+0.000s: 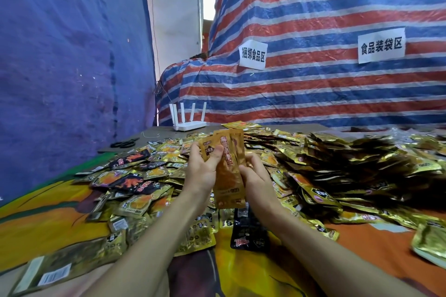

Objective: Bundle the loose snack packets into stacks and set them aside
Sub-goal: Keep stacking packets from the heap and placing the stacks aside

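Two bare hands hold up a small bunch of orange packets [226, 176] above the table. The bunch stands tall, and its bottom edge hangs just over the big pile of packets [301, 164]. The left hand [201, 169] grips the bunch from the left side. Its thumb [218, 152] presses flat on the front of the packets, near the top, and its other fingers curl round the left edge. The right hand [257, 177] grips the right edge, a bit lower down. Its fingers are curled in round that edge, so the bunch sits squeezed between the two hands. I cannot tell how the right thumb lies. The pile is mostly shiny gold packets, spread wide across the table to the left, the right and under the arms. A few dark packets [130, 158] lie mixed in on the left side. The pile rests on a bright orange and yellow cloth [48, 219]. At the far edge of the table stands a white router [189, 119] with four sticks pointing up, and black scissors [125, 143] lie to its left. Behind the table hangs a red, white and blue striped sheet [313, 91] with two paper signs [252, 56] stuck on it. A blue sheet [60, 55] hangs on the left.
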Available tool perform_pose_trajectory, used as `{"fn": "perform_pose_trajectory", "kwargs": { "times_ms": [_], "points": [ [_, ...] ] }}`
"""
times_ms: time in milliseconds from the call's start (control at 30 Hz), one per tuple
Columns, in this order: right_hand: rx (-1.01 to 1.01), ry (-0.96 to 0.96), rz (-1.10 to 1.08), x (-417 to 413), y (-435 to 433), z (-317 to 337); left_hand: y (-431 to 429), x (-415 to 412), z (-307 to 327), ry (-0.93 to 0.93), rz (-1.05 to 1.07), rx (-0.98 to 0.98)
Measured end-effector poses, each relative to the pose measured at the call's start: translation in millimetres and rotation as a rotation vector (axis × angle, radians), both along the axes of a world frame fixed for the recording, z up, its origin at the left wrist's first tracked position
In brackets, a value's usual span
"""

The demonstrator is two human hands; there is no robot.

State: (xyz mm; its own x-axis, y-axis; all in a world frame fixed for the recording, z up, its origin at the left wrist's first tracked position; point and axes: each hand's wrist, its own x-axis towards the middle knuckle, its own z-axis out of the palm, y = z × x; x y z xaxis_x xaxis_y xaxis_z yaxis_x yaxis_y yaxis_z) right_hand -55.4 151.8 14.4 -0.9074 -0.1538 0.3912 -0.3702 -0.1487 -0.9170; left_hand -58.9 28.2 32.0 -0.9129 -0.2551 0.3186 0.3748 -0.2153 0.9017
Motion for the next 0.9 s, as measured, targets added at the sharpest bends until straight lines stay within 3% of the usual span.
{"fn": "perform_pose_trajectory", "kwargs": {
  "times_ms": [200,367,567,767,900],
  "points": [
    [-0.118,-0.036,0.044,3,-14,-6,15,6,-6,0.136,-0.021,-0.081],
    [-0.144,-0.066,-0.04,-2,-13,-11,20,12,-10,-0.036,-0.168,-0.178],
    [-0.234,-0.018,-0.154,-3,-11,-5,13,11,-12,0.024,-0.011,-0.441],
    [-0.255,-0.01,-0.141,2,-5,4,10,20,-7,0.039,-0.263,-0.475],
    [-0.215,-0.051,-0.112,0,-5,9,11,27,0,0.039,-0.331,-0.39]
  ]
}}
